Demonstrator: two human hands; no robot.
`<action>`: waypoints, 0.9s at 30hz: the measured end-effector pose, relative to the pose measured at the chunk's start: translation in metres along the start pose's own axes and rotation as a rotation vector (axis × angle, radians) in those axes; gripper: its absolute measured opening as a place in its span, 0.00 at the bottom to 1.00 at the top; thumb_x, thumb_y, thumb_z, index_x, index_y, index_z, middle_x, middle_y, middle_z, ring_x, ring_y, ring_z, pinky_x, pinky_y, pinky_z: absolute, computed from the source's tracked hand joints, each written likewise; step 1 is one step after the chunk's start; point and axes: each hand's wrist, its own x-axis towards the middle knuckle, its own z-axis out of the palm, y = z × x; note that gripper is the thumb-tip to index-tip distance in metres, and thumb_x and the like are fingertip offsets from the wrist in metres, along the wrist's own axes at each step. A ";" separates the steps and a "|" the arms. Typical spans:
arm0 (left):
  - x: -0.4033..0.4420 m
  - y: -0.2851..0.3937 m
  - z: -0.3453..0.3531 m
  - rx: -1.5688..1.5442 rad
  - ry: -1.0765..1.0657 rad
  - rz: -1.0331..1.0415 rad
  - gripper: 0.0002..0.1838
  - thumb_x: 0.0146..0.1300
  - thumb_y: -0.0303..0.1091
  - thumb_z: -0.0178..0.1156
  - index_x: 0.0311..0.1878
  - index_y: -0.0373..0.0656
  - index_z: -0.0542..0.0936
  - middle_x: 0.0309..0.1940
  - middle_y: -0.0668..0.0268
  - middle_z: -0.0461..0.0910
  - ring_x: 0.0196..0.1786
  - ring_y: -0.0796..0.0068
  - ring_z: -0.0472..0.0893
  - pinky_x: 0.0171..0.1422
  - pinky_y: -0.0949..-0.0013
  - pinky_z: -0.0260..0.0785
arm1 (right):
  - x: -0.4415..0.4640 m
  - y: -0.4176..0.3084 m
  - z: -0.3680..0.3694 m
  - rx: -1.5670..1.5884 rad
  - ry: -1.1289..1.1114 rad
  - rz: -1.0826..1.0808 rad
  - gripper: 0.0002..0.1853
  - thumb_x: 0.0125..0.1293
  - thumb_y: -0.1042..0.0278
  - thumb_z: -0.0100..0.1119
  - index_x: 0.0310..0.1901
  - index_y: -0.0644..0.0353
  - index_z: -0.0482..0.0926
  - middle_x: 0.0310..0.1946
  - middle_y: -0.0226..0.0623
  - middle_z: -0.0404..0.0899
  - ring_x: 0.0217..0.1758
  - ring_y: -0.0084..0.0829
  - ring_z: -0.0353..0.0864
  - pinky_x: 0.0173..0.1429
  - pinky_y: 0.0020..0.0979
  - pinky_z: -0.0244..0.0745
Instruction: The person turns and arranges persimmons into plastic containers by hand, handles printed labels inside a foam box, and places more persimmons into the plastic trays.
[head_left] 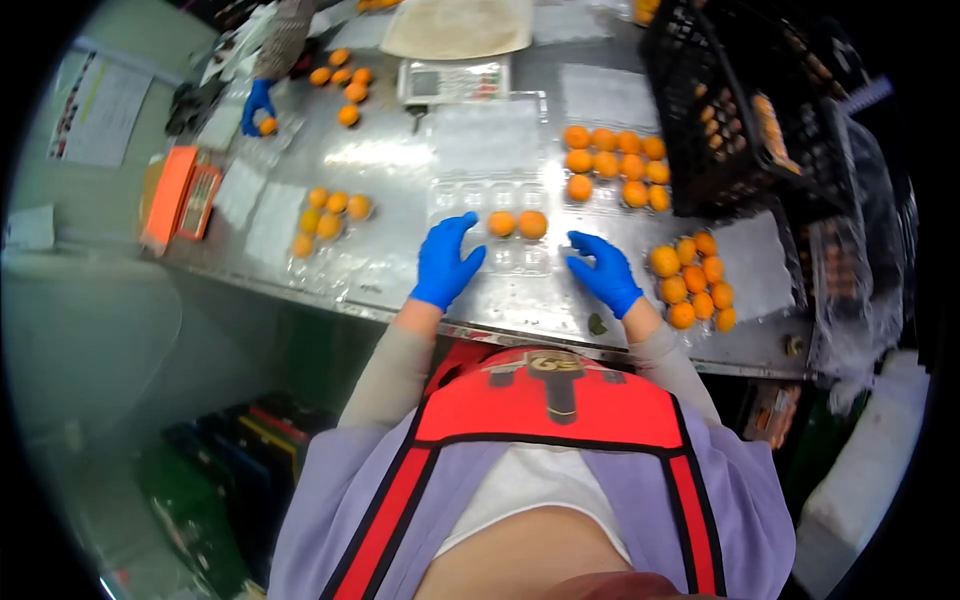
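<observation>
My left hand (447, 262), in a blue glove, is at the left side of a clear plastic tray (490, 190), thumb and fingers apart. On the other side my right hand (604, 272), gloved in blue too, hovers a little away from the tray with its fingers spread. Two oranges (516, 224) sit side by side in the tray between my hands. Neither hand holds anything. To the right stand a tray with several oranges (604, 164) and, closer to me, another group of oranges (697, 280) in clear plastic.
A scale (455, 80) stands at the back. Loose oranges (345, 76) lie near a co-worker's blue-gloved hand (258, 108). More oranges (330, 218) are at left, past an orange box (172, 198). A black crate (740, 120) rises at right. A leaf (597, 325) lies near the front edge.
</observation>
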 end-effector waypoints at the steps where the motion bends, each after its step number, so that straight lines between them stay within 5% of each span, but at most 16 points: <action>1: 0.003 -0.001 0.001 0.044 0.005 -0.025 0.25 0.51 0.40 0.65 0.54 0.50 0.75 0.46 0.58 0.76 0.49 0.55 0.75 0.53 0.57 0.68 | 0.003 0.004 0.000 0.029 -0.003 0.003 0.22 0.58 0.66 0.62 0.55 0.59 0.75 0.50 0.42 0.77 0.51 0.35 0.78 0.55 0.31 0.74; 6: 0.017 -0.009 -0.003 0.087 -0.007 -0.062 0.23 0.49 0.41 0.66 0.50 0.50 0.77 0.41 0.61 0.76 0.45 0.57 0.75 0.49 0.58 0.69 | 0.020 0.006 0.006 0.033 -0.005 -0.030 0.22 0.58 0.66 0.62 0.55 0.58 0.75 0.50 0.41 0.76 0.52 0.37 0.77 0.55 0.32 0.73; 14: 0.049 0.001 0.014 0.128 -0.069 0.175 0.28 0.44 0.41 0.68 0.52 0.47 0.77 0.58 0.52 0.70 0.59 0.46 0.70 0.60 0.55 0.66 | 0.043 -0.005 0.022 -0.102 0.097 -0.156 0.23 0.56 0.66 0.63 0.54 0.59 0.74 0.50 0.44 0.75 0.55 0.41 0.74 0.59 0.36 0.69; 18: 0.064 -0.006 0.023 0.188 -0.281 0.180 0.27 0.44 0.43 0.67 0.51 0.49 0.77 0.66 0.56 0.62 0.68 0.48 0.59 0.67 0.46 0.53 | 0.048 -0.012 0.022 -0.113 0.092 -0.095 0.23 0.56 0.66 0.62 0.54 0.60 0.74 0.50 0.44 0.75 0.54 0.42 0.75 0.59 0.36 0.69; 24: 0.076 -0.019 0.032 0.214 -0.418 0.218 0.20 0.44 0.40 0.65 0.44 0.50 0.80 0.65 0.58 0.62 0.69 0.49 0.57 0.69 0.44 0.50 | 0.046 -0.008 0.024 -0.052 0.129 -0.066 0.22 0.57 0.67 0.62 0.54 0.60 0.74 0.50 0.43 0.75 0.54 0.41 0.75 0.58 0.35 0.70; 27: 0.077 -0.021 0.029 0.163 -0.406 0.265 0.24 0.44 0.40 0.67 0.49 0.49 0.78 0.63 0.56 0.65 0.66 0.45 0.61 0.66 0.45 0.54 | 0.041 -0.010 0.024 -0.020 0.149 -0.036 0.21 0.57 0.67 0.62 0.53 0.60 0.74 0.50 0.43 0.76 0.54 0.41 0.75 0.58 0.35 0.70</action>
